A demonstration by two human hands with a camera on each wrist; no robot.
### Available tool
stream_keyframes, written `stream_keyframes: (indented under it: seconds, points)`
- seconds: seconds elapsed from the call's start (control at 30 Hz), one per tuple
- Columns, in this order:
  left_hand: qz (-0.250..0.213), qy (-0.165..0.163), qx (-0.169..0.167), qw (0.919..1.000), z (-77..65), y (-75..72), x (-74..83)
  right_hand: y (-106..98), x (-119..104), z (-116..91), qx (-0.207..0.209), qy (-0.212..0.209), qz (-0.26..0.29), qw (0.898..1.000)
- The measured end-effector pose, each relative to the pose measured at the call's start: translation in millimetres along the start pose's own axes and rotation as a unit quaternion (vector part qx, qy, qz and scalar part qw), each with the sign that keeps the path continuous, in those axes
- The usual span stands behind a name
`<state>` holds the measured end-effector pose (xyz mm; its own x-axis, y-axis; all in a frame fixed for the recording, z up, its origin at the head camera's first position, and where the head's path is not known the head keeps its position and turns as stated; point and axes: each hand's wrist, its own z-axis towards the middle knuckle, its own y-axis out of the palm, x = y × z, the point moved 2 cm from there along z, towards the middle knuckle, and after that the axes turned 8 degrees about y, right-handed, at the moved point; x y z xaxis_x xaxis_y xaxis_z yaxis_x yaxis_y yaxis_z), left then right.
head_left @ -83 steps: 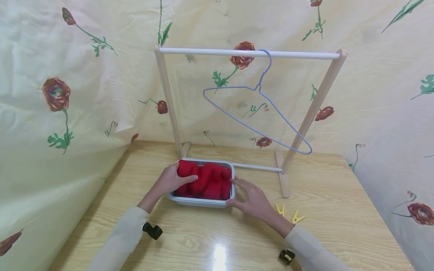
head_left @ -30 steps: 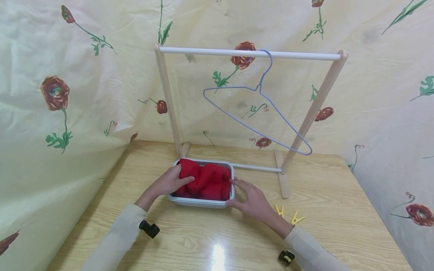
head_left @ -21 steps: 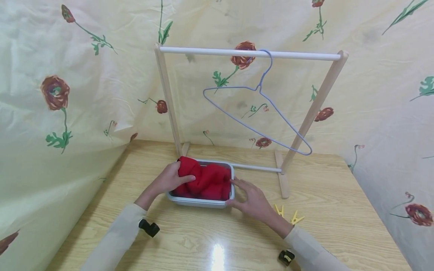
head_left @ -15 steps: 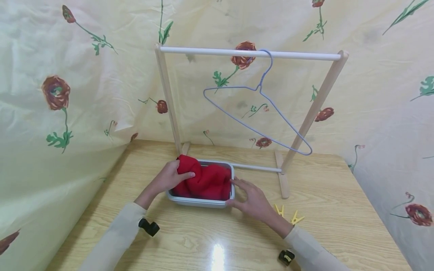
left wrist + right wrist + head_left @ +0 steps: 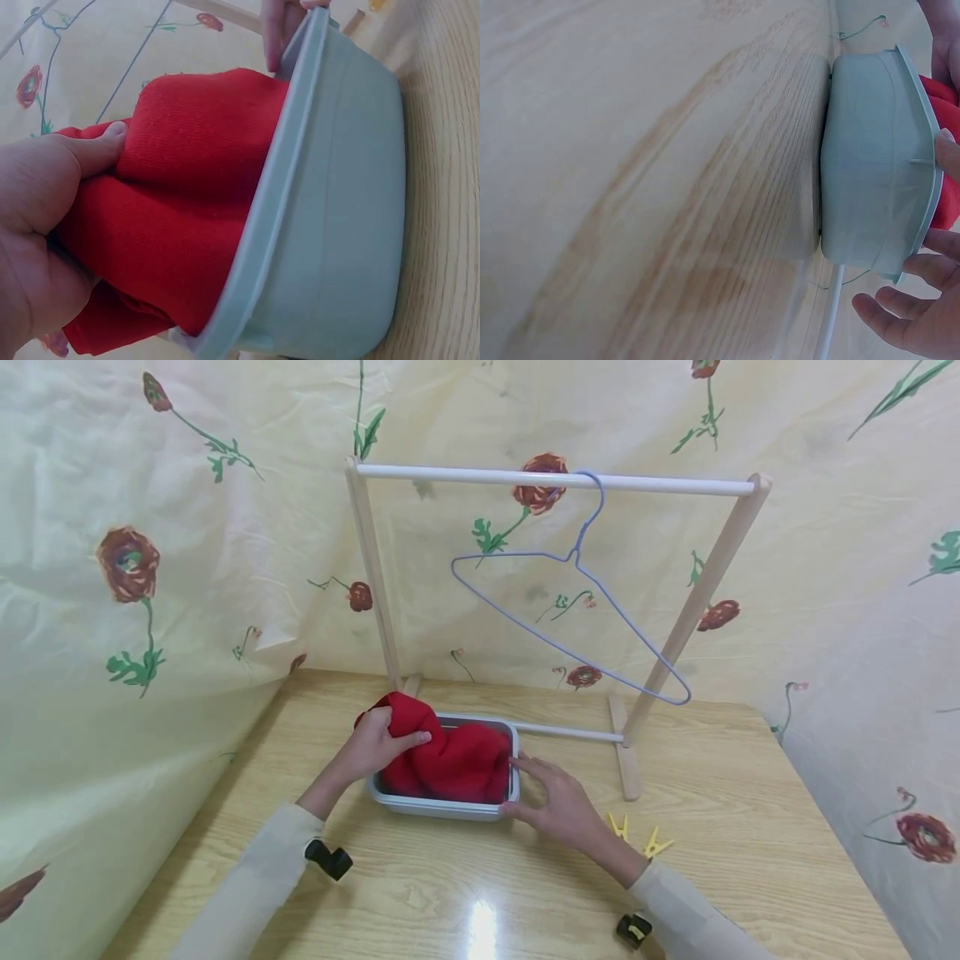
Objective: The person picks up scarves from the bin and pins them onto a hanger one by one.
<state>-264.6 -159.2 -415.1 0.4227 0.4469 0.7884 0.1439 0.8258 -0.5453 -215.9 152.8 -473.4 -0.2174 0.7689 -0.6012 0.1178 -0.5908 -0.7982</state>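
A red knit cloth (image 5: 465, 764), probably a garment but bunched up, fills a pale blue-green plastic tub (image 5: 337, 195). My left hand (image 5: 369, 747) grips its left end, thumb on top, with the fingers hidden behind the fabric. That end is drawn up past the tub's left rim, while the bulk lies inside. In the left wrist view the thumb presses on the ribbed folds. At the tub's right end my right hand (image 5: 558, 802) rests thumb and fingertips on the rim, fingers spread. The right wrist view shows these fingers (image 5: 930, 270) touching the rim.
Behind the tub stands a wooden rack (image 5: 690, 602) with a white top bar (image 5: 465, 474). A blue wire hanger (image 5: 525, 627) hangs from it. Two yellow clothespins (image 5: 656, 842) lie by the right forearm on the wooden table (image 5: 420, 893). Flowered sheeting surrounds the table.
My left hand has moved up and slightly left, lifting the cloth's left end out over the tub's rim. My right hand has stayed at the tub's right end.
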Motion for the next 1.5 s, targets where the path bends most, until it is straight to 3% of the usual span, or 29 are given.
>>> stream_keyframes:
  seconds: [0.4,0.8,1.5]
  points:
    - [-0.06,0.005,0.016,0.9981,7.3,-5.3,13.2,1.5,-0.1,0.4,0.01,-0.02,0.006,1.0]
    - [-0.063,-0.022,0.042,0.9969,15.3,-16.4,29.6,1.2,-0.4,1.2,0.008,-0.023,0.008,1.0]
    - [-0.074,-0.03,0.077,0.9938,22.5,-39.6,53.2,2.9,2.6,0.7,0.012,-0.025,0.01,1.0]
